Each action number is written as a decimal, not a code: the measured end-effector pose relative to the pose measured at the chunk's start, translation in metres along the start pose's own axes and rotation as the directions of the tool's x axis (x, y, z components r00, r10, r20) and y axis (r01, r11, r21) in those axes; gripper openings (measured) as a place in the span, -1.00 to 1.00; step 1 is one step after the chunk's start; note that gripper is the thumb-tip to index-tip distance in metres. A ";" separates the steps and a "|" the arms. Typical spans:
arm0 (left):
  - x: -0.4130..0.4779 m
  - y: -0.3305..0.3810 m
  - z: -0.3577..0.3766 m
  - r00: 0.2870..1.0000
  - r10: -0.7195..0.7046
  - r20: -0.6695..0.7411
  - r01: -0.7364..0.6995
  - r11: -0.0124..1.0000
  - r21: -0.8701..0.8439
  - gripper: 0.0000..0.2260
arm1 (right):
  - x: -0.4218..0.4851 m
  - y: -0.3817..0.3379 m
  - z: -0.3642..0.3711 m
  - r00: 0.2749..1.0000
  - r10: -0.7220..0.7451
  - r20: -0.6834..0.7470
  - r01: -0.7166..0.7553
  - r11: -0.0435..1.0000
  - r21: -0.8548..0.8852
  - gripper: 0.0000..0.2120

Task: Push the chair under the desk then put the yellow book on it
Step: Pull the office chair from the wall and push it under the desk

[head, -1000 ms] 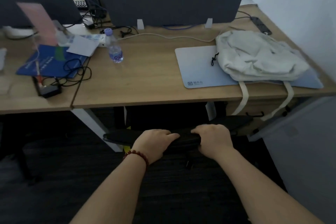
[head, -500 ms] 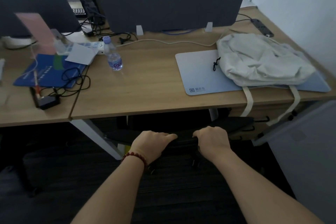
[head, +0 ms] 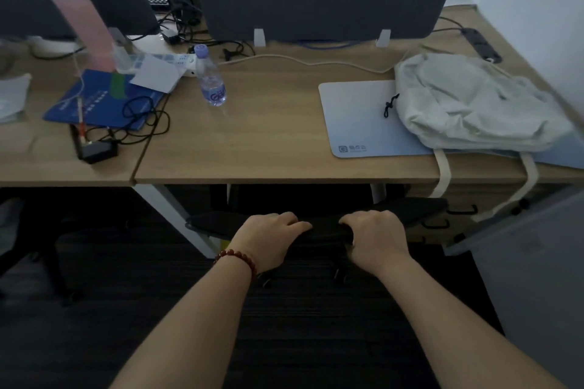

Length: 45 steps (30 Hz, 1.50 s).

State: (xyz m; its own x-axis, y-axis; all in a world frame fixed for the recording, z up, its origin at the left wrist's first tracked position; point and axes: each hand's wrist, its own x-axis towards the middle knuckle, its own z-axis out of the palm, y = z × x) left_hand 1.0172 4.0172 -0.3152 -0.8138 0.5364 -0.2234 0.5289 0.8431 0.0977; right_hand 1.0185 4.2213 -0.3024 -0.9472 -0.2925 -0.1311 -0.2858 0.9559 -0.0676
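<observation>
Chair (head: 325, 224) gripped beneath desk (head: 284, 148).

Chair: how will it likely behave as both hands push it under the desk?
The chair probably rolls easily; what look like casters show beneath. With the left hand and right hand gripping its top edge, it may swivel if pushed unevenly.

Both hands (head: 319, 238) grip the chair (head: 420, 211) below the desk (head: 278, 142).

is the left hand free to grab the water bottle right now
Probably not yet: the left hand is gripping the chair back, as is the right hand. The water bottle stands unobstructed on the desk.
</observation>
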 end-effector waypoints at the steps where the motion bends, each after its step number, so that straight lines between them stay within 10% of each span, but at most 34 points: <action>1: -0.001 0.002 0.000 1.000 -0.014 -0.014 0.014 1.000 -0.002 -0.49 | -0.001 0.002 0.001 1.000 -0.002 -0.009 0.002 1.000 0.004 -0.64; 7: -0.002 0.008 -0.003 0.981 -0.194 0.013 0.194 0.981 -0.009 -0.57 | -0.001 0.002 -0.006 0.998 -0.029 0.055 0.032 0.997 -0.067 -0.71; 45: -0.009 -0.009 -0.005 0.979 -0.159 0.127 0.148 0.984 0.095 -0.49 | -0.011 0.007 -0.004 0.998 -0.043 0.044 0.044 0.999 -0.014 -0.62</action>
State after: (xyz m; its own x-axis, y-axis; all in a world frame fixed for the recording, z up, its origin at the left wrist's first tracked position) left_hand 1.0182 4.0048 -0.3095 -0.8503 0.3860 -0.3579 0.4231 0.9056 -0.0286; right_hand 1.0269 4.2311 -0.2977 -0.9267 -0.3344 -0.1717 -0.3291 0.9424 -0.0591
